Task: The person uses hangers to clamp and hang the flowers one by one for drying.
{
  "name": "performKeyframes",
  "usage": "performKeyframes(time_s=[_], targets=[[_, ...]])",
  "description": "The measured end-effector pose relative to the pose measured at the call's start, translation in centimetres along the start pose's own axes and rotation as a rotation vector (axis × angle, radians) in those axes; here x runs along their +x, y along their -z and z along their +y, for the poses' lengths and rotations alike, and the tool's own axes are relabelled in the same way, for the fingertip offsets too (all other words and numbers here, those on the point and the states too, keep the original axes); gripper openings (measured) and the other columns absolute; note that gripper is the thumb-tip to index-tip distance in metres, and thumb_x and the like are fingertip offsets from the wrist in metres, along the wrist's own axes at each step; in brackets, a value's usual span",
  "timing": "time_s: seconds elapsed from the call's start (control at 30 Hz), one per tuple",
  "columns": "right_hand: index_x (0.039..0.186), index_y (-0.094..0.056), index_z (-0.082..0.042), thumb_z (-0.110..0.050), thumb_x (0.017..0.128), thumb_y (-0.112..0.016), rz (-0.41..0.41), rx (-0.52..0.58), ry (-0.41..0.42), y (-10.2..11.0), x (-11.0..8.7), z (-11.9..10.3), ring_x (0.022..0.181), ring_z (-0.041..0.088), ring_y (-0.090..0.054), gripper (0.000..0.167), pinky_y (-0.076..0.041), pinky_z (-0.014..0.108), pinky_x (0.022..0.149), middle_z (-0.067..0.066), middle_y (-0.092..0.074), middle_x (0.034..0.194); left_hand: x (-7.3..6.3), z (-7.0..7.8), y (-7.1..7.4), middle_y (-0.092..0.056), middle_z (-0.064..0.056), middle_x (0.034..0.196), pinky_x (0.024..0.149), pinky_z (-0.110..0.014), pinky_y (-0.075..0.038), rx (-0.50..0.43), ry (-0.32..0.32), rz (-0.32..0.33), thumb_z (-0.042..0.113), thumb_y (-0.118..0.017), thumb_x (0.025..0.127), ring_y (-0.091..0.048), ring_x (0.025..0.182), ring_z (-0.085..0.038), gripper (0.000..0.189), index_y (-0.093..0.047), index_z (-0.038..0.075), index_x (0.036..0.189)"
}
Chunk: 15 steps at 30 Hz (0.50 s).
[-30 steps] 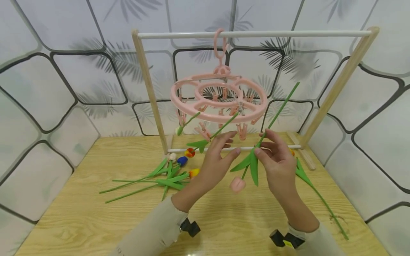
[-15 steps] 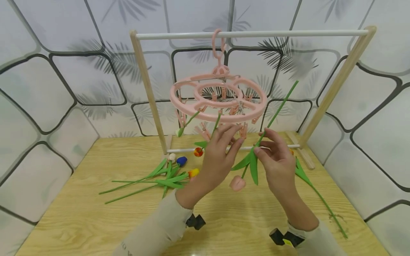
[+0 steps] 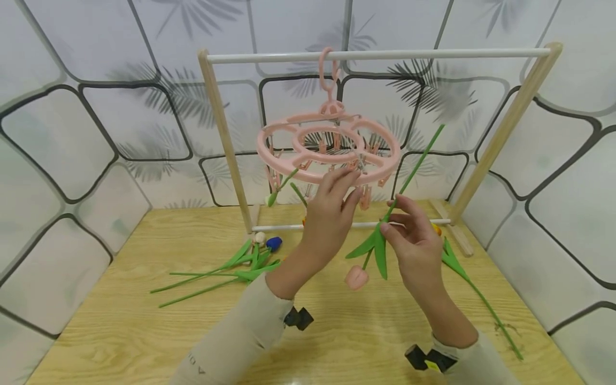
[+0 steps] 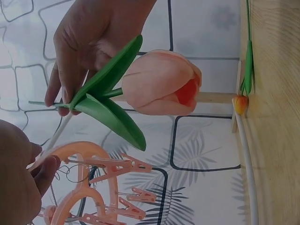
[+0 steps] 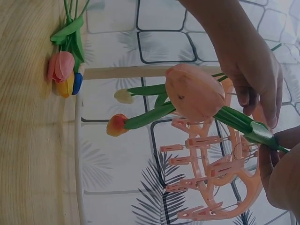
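Observation:
A pink round clip hanger (image 3: 285, 162) hangs by its hook from a rack's white bar. At its near rim, my left hand (image 3: 327, 216) has fingers over the edge and the thumb below, pinching the rim. My right hand (image 3: 417, 243) pinches the green stem of a pale pink artificial tulip (image 3: 356, 277) just right of the hanger. The tulip's bloom points down and its stem slants up to the right. In the right wrist view, a whitish tulip (image 5: 123, 96) and a red-orange tulip (image 5: 116, 125) hang at the hanger, and several clips (image 5: 204, 141) show nothing in them.
The wood-and-white rack (image 3: 505, 128) stands at the back of the wooden table (image 3: 120, 331). Several tulips lie at left, including a blue tulip (image 3: 274, 244). Another tulip (image 3: 474, 289) lies at right. Patterned walls (image 3: 58, 144) close the back and sides.
My left hand has moved up from below the hanger to its near rim. The red-orange tulip's stem has swung left, behind that hand. My right hand and the pink tulip have barely moved.

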State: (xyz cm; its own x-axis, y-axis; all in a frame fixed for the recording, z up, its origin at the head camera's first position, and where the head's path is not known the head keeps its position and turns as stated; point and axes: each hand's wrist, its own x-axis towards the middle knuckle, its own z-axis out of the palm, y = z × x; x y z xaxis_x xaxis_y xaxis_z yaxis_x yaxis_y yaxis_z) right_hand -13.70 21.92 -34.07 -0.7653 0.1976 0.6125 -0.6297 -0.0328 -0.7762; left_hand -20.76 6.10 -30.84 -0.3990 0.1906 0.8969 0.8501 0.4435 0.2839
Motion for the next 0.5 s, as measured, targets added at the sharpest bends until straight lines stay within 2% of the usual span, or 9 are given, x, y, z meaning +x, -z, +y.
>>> performKeyframes(time_s=[0.17, 0.33, 0.5], targets=[[0.139, -0.055, 0.002, 0.015, 0.09, -0.064, 0.004, -0.02, -0.007, 0.0, 0.1, 0.1, 0.105, 0.016, -0.064, 0.051, -0.055, 0.018, 0.085, 0.017, -0.058, 0.129, 0.0, -0.3, 0.3, -0.06, -0.011, 0.121, 0.059, -0.019, -0.048, 0.051, 0.046, -0.018, 0.021, -0.061, 0.103, -0.057, 0.066, -0.011, 0.028, -0.068, 0.004, 0.124], [0.139, -0.055, 0.002, 0.015, 0.09, -0.064, 0.007, -0.012, -0.014, 0.0, 0.1, 0.2, 0.105, 0.017, -0.064, 0.051, -0.055, 0.019, 0.086, 0.013, -0.059, 0.128, -0.3, -0.6, 1.3, -0.055, -0.011, 0.125, 0.059, -0.019, -0.047, 0.024, 0.122, -0.051, 0.024, -0.063, 0.101, -0.051, 0.063, -0.01, 0.032, -0.067, 0.006, 0.128], [0.14, -0.055, 0.002, 0.015, 0.09, -0.064, 0.015, -0.002, -0.028, 0.0, 0.0, 0.3, 0.105, 0.015, -0.064, 0.052, -0.055, 0.019, 0.086, 0.013, -0.059, 0.129, -0.5, -0.9, 2.4, -0.054, -0.012, 0.124, 0.058, -0.021, -0.045, -0.008, 0.144, -0.041, 0.024, -0.064, 0.101, -0.049, 0.063, -0.01, 0.029, -0.069, 0.005, 0.123]])
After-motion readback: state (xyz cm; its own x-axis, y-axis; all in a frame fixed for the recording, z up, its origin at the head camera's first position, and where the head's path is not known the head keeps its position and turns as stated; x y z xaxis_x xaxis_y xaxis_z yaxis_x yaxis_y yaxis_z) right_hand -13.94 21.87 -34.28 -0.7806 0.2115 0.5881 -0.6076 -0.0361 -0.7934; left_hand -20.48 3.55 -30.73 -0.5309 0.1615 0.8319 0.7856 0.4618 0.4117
